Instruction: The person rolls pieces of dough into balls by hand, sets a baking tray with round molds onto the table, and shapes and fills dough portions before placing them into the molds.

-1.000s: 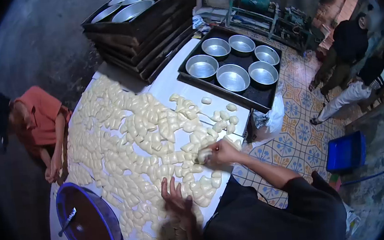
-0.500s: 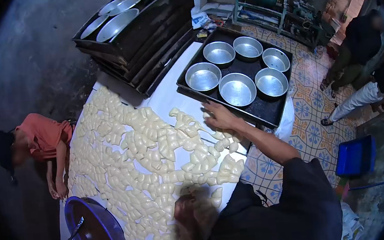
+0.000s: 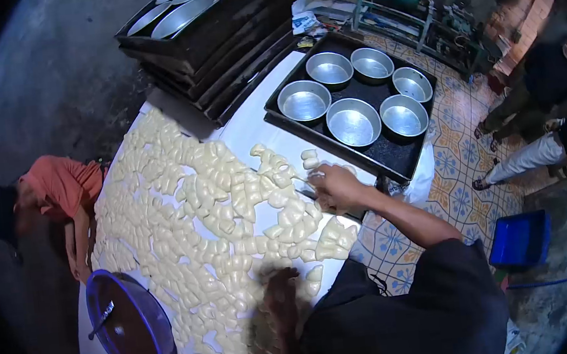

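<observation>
Pale dough pieces (image 3: 218, 204) cover much of the white table (image 3: 255, 128), many of them pressed against each other. My right hand (image 3: 340, 188) is low over the table's right part, its fingers curled down; whatever lies under the palm is hidden. Just above its fingertips lie two small dough pieces (image 3: 310, 159), and a dark tool edge (image 3: 305, 190) shows to its left. My left hand (image 3: 283, 296) hovers in shadow over the lower dough, its fingers too dark to make out.
Round metal pans (image 3: 353, 122) stand in a black tray (image 3: 380, 150) at the upper right. Stacked dark trays (image 3: 211, 68) rise behind the table. A blue-rimmed bowl (image 3: 131, 328) of brown liquid sits lower left. A co-worker (image 3: 59, 188) bends at the left edge; two people stand right.
My right hand has moved from the lower dough up to the small pieces near the tray, and its fingers have curled in. My left hand has shifted slightly right.
</observation>
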`<state>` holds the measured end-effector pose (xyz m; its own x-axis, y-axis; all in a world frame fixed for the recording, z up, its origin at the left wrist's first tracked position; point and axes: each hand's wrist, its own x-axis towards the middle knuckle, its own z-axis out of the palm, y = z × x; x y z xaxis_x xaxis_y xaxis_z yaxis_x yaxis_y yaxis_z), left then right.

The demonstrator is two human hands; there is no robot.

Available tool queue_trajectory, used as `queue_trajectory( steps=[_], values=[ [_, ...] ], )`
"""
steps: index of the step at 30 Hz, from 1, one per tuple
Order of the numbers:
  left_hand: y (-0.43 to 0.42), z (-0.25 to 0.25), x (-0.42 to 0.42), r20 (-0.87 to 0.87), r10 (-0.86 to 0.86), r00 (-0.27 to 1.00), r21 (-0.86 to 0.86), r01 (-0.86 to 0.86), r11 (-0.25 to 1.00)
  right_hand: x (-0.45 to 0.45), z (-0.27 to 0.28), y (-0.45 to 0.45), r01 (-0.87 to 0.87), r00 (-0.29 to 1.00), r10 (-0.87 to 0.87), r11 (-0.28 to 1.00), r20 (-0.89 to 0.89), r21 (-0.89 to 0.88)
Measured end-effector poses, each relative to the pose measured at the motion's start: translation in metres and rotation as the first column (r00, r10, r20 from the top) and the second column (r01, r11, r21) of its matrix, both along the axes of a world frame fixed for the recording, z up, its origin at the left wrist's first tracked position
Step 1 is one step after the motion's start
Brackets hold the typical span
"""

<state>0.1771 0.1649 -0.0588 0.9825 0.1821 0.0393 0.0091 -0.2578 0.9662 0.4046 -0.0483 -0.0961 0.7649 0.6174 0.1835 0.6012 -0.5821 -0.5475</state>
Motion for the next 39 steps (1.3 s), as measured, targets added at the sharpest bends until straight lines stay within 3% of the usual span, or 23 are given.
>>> queue_trajectory(
  steps=[1, 3, 4, 6, 8, 10, 12, 13, 14, 15, 16, 17, 19, 20, 23, 24, 27, 28, 29, 32, 35, 36, 39],
  values=[
    [0.005, -0.005, -0.003, 0.025, 0.025, 0.999, -0.055, -0.024, 0.998, -0.014, 0.001, 0.002, -0.087, 0.994, 0.077, 0.986, -0.076, -0.146],
    [0.008, -0.011, -0.009, 0.055, 0.045, 0.997, -0.069, -0.042, 0.997, -0.030, -0.029, 0.000, -0.126, 0.969, 0.166, 0.969, 0.183, -0.211],
    [0.010, -0.012, -0.012, 0.059, 0.040, 0.997, -0.022, -0.038, 0.999, -0.028, -0.044, -0.001, -0.117, 0.954, 0.141, 0.987, 0.266, -0.106],
    [0.013, -0.011, -0.011, 0.082, 0.038, 0.996, 0.082, -0.044, 0.996, -0.033, -0.033, 0.003, -0.060, 0.998, 0.058, 0.995, 0.025, 0.082],
    [0.011, -0.008, -0.016, 0.026, 0.123, 0.992, -0.162, -0.117, 0.980, -0.044, 0.009, 0.011, 0.078, 0.980, -0.032, 0.969, -0.195, 0.233],
    [0.003, -0.003, -0.020, 0.022, 0.154, 0.988, -0.390, -0.133, 0.911, -0.067, 0.069, 0.024, 0.054, 0.957, 0.066, 0.915, -0.282, 0.400],
    [-0.008, 0.011, -0.009, 0.087, 0.162, 0.983, -0.588, -0.081, 0.805, -0.082, 0.080, 0.046, -0.077, 0.939, 0.244, 0.836, -0.243, 0.543],
    [-0.006, 0.019, -0.006, 0.122, 0.177, 0.977, -0.669, -0.051, 0.742, -0.098, 0.085, 0.058, -0.098, 0.862, 0.364, 0.801, -0.352, 0.590],
    [0.001, 0.028, -0.004, 0.111, 0.078, 0.991, -0.370, -0.032, 0.929, -0.114, 0.084, 0.074, -0.207, 0.849, 0.430, 0.806, -0.307, 0.555],
    [0.010, 0.017, -0.009, 0.000, 0.065, 0.998, -0.660, -0.049, 0.749, -0.129, 0.083, 0.089, -0.319, 0.825, 0.500, 0.797, -0.263, 0.513],
    [0.019, 0.006, -0.014, -0.119, 0.066, 0.991, -0.869, -0.136, 0.475, -0.142, 0.089, 0.099, -0.321, 0.897, 0.403, 0.876, -0.181, 0.361],
    [0.023, 0.010, -0.021, -0.116, 0.126, 0.985, -0.870, -0.163, 0.465, -0.152, 0.095, 0.109, -0.294, 0.946, 0.314, 0.933, -0.073, 0.208],
    [0.023, 0.018, -0.030, -0.113, 0.245, 0.963, -0.874, -0.213, 0.436, -0.158, 0.095, 0.119, -0.241, 0.952, 0.275, 0.945, -0.137, 0.220],
    [0.027, 0.014, -0.039, -0.018, 0.286, 0.958, -0.818, -0.178, 0.547, -0.161, 0.096, 0.121, -0.291, 0.885, 0.383, 0.899, -0.264, 0.328],
    [0.032, 0.025, -0.047, 0.088, 0.401, 0.912, -0.834, -0.153, 0.530, -0.181, 0.084, 0.135, -0.353, 0.684, 0.590, 0.783, -0.429, 0.513],
    [0.036, 0.023, -0.051, 0.126, 0.356, 0.926, -0.809, -0.112, 0.577, -0.189, 0.086, 0.140, -0.344, 0.733, 0.561, 0.794, -0.385, 0.501],
    [0.044, 0.020, -0.059, 0.078, 0.316, 0.945, -0.901, -0.069, 0.428, -0.189, 0.070, 0.149, -0.364, 0.717, 0.601, 0.755, -0.354, 0.546],
    [0.047, 0.021, -0.063, 0.046, 0.299, 0.953, -0.818, -0.136, 0.559, -0.187, 0.072, 0.149, -0.389, 0.750, 0.598, 0.744, -0.283, 0.543],
    [0.051, 0.016, -0.068, 0.022, 0.253, 0.967, -0.836, -0.121, 0.536, -0.184, 0.078, 0.149, -0.420, 0.748, 0.621, 0.718, -0.237, 0.555],
    [0.053, 0.015, -0.076, -0.015, 0.110, 0.994, -0.876, -0.066, 0.478, -0.176, 0.084, 0.147, -0.599, 0.610, 0.754, 0.639, -0.242, 0.481],
    [0.046, 0.006, -0.075, -0.147, 0.114, 0.983, -0.800, -0.185, 0.571, -0.171, 0.079, 0.147, -0.604, 0.692, 0.716, 0.646, -0.096, 0.466],
    [0.042, 0.016, -0.074, -0.147, 0.226, 0.963, -0.855, -0.239, 0.461, -0.172, 0.076, 0.147, -0.594, 0.712, 0.698, 0.656, -0.075, 0.466],
    [0.045, 0.011, -0.074, -0.153, 0.305, 0.940, -0.841, -0.286, 0.459, -0.185, 0.091, 0.148, -0.487, 0.744, 0.647, 0.696, -0.167, 0.527]
  ],
)
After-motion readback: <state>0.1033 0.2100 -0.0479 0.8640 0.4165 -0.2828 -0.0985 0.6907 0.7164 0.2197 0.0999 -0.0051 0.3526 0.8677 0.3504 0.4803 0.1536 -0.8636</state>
